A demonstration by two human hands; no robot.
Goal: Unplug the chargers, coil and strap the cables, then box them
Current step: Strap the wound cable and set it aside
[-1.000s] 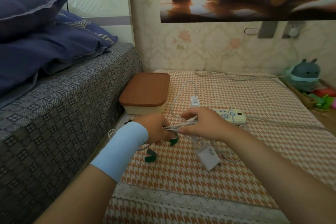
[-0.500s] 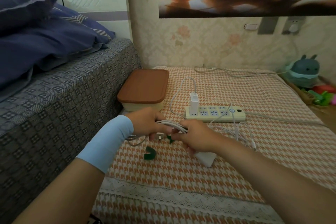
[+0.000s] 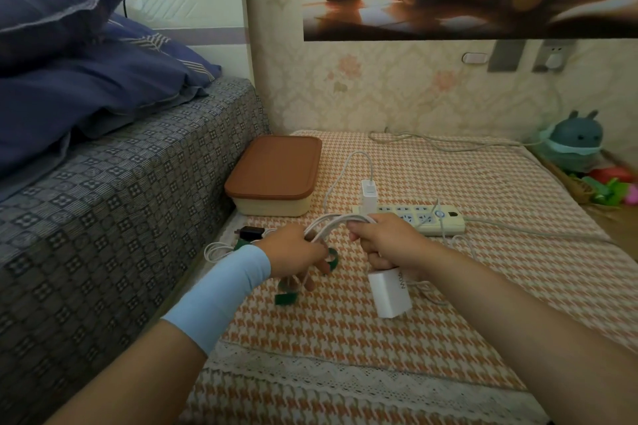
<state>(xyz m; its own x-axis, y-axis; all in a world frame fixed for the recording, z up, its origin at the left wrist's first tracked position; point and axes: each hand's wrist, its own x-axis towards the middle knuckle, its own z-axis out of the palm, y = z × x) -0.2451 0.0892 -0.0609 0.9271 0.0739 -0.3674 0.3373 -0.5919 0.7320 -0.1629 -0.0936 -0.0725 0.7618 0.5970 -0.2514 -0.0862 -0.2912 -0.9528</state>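
White cable [image 3: 329, 222] bridges my two grips: the left grip [image 3: 297, 252] clamps the gathered loops, I judge to keep their shape, and the right grip [image 3: 386, 245] pinches the next turn, its charger [image 3: 390, 293] just beneath. A green strap [image 3: 332, 257] waits beside the left grip, and the box [image 3: 276, 176] sits beyond it.

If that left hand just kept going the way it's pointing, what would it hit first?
Probably the white charger plugged into the power strip, just beyond the cable it holds; depth is unclear.
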